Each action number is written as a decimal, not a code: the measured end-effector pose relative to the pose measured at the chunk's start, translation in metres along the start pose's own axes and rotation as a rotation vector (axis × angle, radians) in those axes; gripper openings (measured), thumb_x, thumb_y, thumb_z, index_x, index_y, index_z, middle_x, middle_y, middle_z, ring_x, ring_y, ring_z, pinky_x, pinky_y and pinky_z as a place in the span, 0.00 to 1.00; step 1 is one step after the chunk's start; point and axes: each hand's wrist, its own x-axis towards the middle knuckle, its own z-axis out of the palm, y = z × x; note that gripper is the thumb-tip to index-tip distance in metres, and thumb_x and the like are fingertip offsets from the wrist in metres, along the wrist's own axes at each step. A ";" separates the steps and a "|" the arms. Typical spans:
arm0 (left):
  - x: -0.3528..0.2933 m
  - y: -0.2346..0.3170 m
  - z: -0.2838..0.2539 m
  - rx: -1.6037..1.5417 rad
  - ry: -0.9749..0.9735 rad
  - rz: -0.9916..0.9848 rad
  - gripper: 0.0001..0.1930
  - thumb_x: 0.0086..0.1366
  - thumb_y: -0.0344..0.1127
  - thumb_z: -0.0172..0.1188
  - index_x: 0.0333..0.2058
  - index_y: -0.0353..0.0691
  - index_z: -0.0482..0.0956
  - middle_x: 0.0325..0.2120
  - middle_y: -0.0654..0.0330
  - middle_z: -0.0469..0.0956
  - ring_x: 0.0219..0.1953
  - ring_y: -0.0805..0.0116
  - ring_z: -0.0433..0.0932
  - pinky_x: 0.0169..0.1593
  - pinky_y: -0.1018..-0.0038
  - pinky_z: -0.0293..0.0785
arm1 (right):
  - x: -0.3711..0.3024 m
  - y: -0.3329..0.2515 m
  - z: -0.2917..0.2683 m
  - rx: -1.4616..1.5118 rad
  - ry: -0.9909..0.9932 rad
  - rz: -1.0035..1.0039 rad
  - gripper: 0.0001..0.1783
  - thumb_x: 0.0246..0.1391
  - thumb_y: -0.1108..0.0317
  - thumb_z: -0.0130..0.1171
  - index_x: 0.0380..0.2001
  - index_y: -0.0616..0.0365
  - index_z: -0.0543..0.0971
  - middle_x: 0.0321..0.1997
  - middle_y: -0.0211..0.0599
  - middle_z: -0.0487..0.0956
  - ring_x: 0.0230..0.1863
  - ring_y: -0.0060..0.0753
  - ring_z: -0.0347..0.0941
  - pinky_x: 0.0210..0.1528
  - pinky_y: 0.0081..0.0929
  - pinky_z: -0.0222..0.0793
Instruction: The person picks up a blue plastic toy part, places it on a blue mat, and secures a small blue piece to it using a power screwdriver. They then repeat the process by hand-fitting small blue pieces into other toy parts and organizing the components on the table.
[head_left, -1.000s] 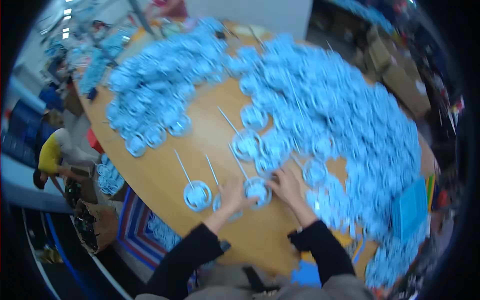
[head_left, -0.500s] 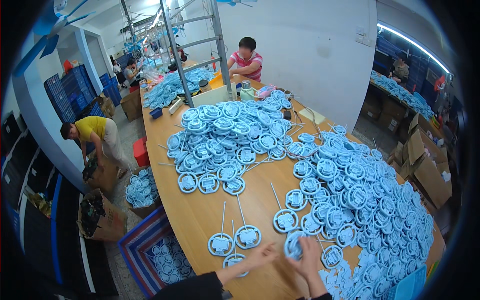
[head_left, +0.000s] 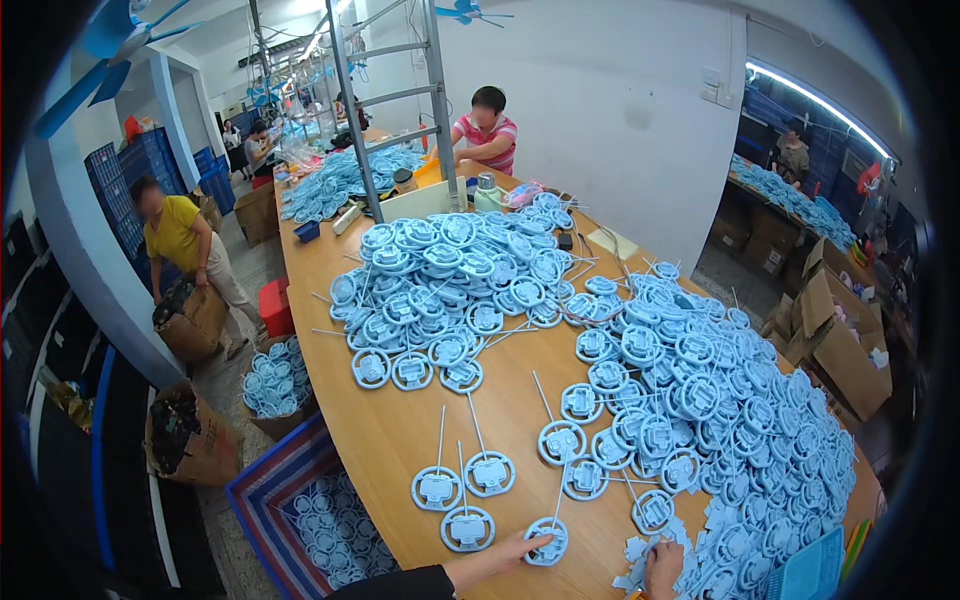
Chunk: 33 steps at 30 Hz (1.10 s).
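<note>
My left hand (head_left: 508, 556) grips the near edge of a light-blue toy steering wheel (head_left: 546, 541) low on the table, its thin rod pointing away from me. Just left of it lie three similar wheels with rods, the closest being a toy wheel (head_left: 467, 528). My right hand (head_left: 662, 568) is at a scatter of small flat light-blue pieces (head_left: 633, 563), fingers bent and pinched together. Whatever is between those fingertips is too small to make out. Beyond the right hand, another toy wheel (head_left: 654, 511) rests at the edge of the large pile.
Heaps of blue wheels (head_left: 720, 400) cover the right side, with another heap (head_left: 450, 265) farther back. A blue basket (head_left: 812, 565) sits at the near right. Left of the wooden table (head_left: 400, 440) stand a striped bag (head_left: 262, 495) and cartons. A metal ladder (head_left: 437, 90) rises behind; several people work around.
The toy wheel has passed from my right hand to my left, lower on the table. My right hand has moved right to the small flat pieces. The person in yellow has straightened somewhat.
</note>
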 end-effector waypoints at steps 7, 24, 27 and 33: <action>-0.014 -0.001 0.009 -0.037 -0.021 -0.037 0.23 0.60 0.43 0.60 0.51 0.42 0.70 0.41 0.64 0.78 0.41 0.73 0.77 0.43 0.75 0.75 | 0.019 -0.054 -0.028 -0.210 -0.047 -0.024 0.13 0.51 0.67 0.56 0.39 0.61 0.75 0.35 0.42 0.77 0.32 0.39 0.72 0.38 0.33 0.68; -0.049 0.012 0.005 0.070 -0.006 0.026 0.22 0.62 0.46 0.58 0.51 0.41 0.70 0.42 0.65 0.77 0.43 0.76 0.75 0.44 0.77 0.73 | 0.036 -0.064 -0.009 -0.075 -0.205 0.091 0.25 0.54 0.60 0.50 0.52 0.62 0.67 0.50 0.48 0.72 0.46 0.50 0.70 0.48 0.40 0.65; -0.043 -0.002 -0.011 0.088 0.020 0.012 0.23 0.61 0.46 0.59 0.51 0.42 0.71 0.42 0.65 0.77 0.42 0.76 0.76 0.43 0.77 0.73 | 0.030 -0.077 -0.012 0.171 0.024 0.152 0.21 0.42 0.66 0.59 0.41 0.61 0.71 0.41 0.45 0.71 0.41 0.49 0.68 0.44 0.39 0.65; -0.068 -0.004 -0.004 0.069 0.066 -0.002 0.23 0.59 0.46 0.61 0.50 0.42 0.72 0.41 0.64 0.78 0.41 0.75 0.77 0.42 0.75 0.75 | -0.002 -0.105 -0.046 0.035 -0.022 0.053 0.24 0.32 0.67 0.68 0.37 0.57 0.72 0.40 0.45 0.70 0.45 0.49 0.65 0.45 0.40 0.64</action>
